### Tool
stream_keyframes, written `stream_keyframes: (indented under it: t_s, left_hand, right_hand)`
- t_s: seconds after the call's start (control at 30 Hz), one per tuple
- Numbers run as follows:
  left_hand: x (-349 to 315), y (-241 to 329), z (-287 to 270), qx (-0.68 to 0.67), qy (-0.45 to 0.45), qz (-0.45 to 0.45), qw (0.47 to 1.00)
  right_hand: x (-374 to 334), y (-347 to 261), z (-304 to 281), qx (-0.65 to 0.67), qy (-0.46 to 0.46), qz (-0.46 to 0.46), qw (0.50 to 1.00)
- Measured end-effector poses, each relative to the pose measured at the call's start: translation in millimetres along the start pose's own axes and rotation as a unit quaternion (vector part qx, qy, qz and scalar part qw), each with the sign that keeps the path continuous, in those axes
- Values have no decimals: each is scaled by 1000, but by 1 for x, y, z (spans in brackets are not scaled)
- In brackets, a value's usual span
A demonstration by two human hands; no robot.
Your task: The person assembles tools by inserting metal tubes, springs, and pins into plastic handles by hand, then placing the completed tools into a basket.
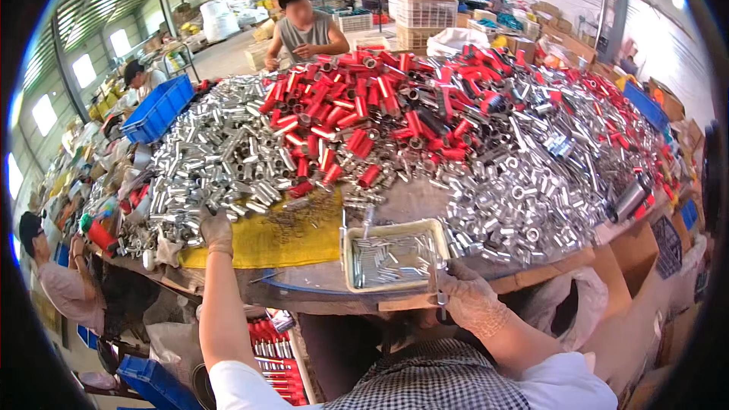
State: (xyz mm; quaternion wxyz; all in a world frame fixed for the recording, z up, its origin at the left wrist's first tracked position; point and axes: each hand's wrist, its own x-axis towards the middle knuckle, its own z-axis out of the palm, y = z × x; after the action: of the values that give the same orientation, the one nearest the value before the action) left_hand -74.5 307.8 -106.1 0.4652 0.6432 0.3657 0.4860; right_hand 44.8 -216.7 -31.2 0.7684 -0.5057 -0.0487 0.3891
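My left hand (216,230), in a pale work glove, reaches to the near edge of a heap of silver metal tubes (216,159), beside a yellow woven sack (292,237) lying flat. Its fingertips blend into the metal pieces, so their grip is unclear. My right hand (472,300), gloved too, is closed round a slim silver metal tool (435,282) held upright at the table's near edge. Just left of it sits a cream tray (347,258) with small metal pins (391,252) in it.
Red tubular parts (334,106) are heaped across the table's middle, short silver fittings (516,205) on the right. A blue crate (158,108) stands at left. A person (307,30) faces me across the table; another (68,281) is at far left. Below lies a box of red-and-silver parts (277,357).
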Motion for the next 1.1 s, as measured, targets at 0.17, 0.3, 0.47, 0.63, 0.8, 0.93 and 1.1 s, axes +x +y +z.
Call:
stream_keyframes:
  t_s: [0.17, 0.3, 0.47, 0.63, 0.8, 0.93, 1.1]
  left_hand:
    - [-115, 84, 23, -217, -120, -63, 967]
    - [-234, 141, 40, -316, -238, -161, 904]
    - [-322, 159, 51, -294, -312, -227, 875]
    - [-359, 161, 66, -377, -373, -231, 815]
    - [-371, 146, 63, -384, -367, -251, 809]
    - [-373, 147, 59, -381, -388, -302, 784]
    - [-379, 156, 58, -381, -357, -330, 787]
  right_hand:
    - [-19, 13, -15, -2, -110, -65, 992]
    - [-41, 18, -22, -145, -83, -4, 986]
    - [-57, 19, -19, -239, -98, 25, 966]
    - [-63, 41, -34, -278, -114, -90, 950]
    - [-71, 48, -48, -228, -66, -4, 971]
    - [-70, 52, -55, -264, -35, 9, 964]
    - [-74, 47, -51, -267, -64, 22, 961]
